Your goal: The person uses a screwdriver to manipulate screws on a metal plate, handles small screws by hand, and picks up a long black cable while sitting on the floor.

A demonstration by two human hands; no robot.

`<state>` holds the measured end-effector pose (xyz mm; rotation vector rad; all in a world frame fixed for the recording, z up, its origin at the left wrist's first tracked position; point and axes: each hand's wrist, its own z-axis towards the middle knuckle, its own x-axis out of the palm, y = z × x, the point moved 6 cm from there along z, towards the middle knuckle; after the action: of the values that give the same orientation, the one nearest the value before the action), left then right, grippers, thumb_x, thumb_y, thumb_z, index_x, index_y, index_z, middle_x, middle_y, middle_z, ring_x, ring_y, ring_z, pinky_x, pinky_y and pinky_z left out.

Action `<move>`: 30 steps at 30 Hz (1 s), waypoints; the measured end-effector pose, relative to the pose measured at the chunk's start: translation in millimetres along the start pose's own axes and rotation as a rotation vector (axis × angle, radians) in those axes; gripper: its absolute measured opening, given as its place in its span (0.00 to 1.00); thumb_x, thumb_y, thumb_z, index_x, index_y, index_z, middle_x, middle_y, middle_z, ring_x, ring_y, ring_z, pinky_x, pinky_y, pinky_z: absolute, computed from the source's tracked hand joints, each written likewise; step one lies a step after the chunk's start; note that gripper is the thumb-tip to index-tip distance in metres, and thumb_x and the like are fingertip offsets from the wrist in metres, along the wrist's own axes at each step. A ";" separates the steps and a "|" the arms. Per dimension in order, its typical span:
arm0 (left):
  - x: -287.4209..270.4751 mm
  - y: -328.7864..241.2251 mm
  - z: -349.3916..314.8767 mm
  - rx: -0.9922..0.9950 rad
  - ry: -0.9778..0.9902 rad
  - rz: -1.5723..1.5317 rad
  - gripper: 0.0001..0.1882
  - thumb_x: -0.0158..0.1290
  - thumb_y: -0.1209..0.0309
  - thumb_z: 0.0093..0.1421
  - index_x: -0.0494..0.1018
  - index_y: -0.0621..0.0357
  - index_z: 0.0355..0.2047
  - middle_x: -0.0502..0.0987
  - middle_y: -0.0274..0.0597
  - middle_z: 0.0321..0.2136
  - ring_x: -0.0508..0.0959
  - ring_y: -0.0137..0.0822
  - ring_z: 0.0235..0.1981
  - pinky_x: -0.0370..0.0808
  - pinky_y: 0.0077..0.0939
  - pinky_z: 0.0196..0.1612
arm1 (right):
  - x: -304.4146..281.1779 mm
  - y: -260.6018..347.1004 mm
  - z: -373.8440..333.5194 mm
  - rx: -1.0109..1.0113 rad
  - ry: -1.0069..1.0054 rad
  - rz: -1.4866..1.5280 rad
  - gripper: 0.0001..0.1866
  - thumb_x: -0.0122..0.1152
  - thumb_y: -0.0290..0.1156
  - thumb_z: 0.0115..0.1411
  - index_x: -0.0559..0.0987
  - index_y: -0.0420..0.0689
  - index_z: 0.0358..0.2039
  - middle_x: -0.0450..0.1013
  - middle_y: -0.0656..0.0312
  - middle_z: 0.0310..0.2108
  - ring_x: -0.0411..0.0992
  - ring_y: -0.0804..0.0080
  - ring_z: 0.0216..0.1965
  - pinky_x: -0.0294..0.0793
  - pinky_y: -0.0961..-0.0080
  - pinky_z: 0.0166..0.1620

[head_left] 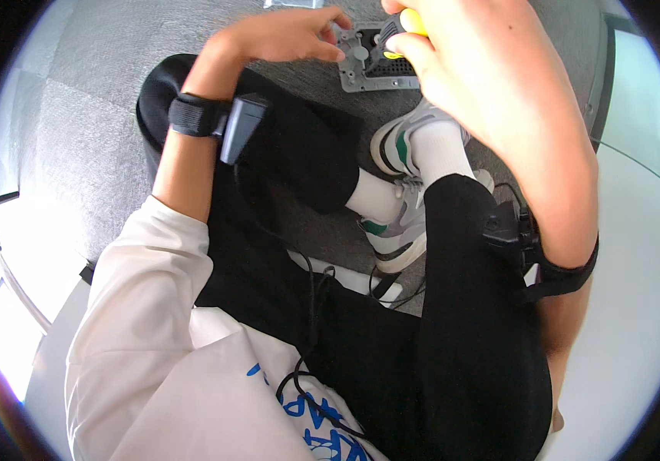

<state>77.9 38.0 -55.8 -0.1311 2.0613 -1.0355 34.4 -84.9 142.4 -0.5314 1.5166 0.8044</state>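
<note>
A grey metal housing [354, 79] with screw holes along its rim and a dark perforated middle lies on the floor, at the top of the view. My right hand [443, 48] is closed around a yellow-and-black hand tool [413, 23], whose dark end reaches over the housing. The exact kind of tool is hidden by my fingers and the view's edge. At the left edge of the housing is my left hand [293, 37], its thumb and fingers apart with nothing between them. Whether its fingertips touch the rim, I cannot tell.
A clear plastic-looking item [293, 3] lies beyond my left hand. My crossed feet in grey-and-white shoes [399, 244] are just below the housing. A white bar [357, 281] and black cables lie between my legs. Straps with black devices [244, 129] sit on both arms.
</note>
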 end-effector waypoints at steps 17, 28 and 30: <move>107.9 47.6 21.3 -0.346 -0.082 -0.769 0.20 0.62 0.67 0.61 0.74 0.70 0.47 0.82 0.46 0.37 0.84 0.36 0.37 0.82 0.27 0.38 | 51.9 -14.1 12.1 -0.293 0.289 -0.341 0.12 0.63 0.23 0.56 0.76 0.39 0.42 0.73 0.49 0.39 0.79 0.49 0.37 0.81 0.58 0.40; 103.3 39.2 21.3 -0.347 -0.233 -0.489 0.17 0.66 0.69 0.56 0.74 0.69 0.38 0.85 0.49 0.27 0.86 0.39 0.30 0.81 0.32 0.34 | 58.1 -15.0 16.0 -0.185 0.481 -0.295 0.12 0.65 0.27 0.58 0.79 0.33 0.39 0.76 0.44 0.31 0.80 0.46 0.31 0.81 0.58 0.35; 101.0 36.3 20.0 -0.356 -0.254 -0.461 0.18 0.67 0.69 0.55 0.74 0.69 0.38 0.85 0.49 0.26 0.87 0.40 0.31 0.81 0.34 0.36 | 61.0 -10.6 21.3 -0.121 0.484 -0.290 0.13 0.64 0.28 0.58 0.79 0.32 0.40 0.77 0.42 0.30 0.80 0.46 0.31 0.81 0.58 0.37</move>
<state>33.3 7.4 -150.7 -0.9087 2.0009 -0.8457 49.2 -67.9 81.0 -1.0675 1.7788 0.5640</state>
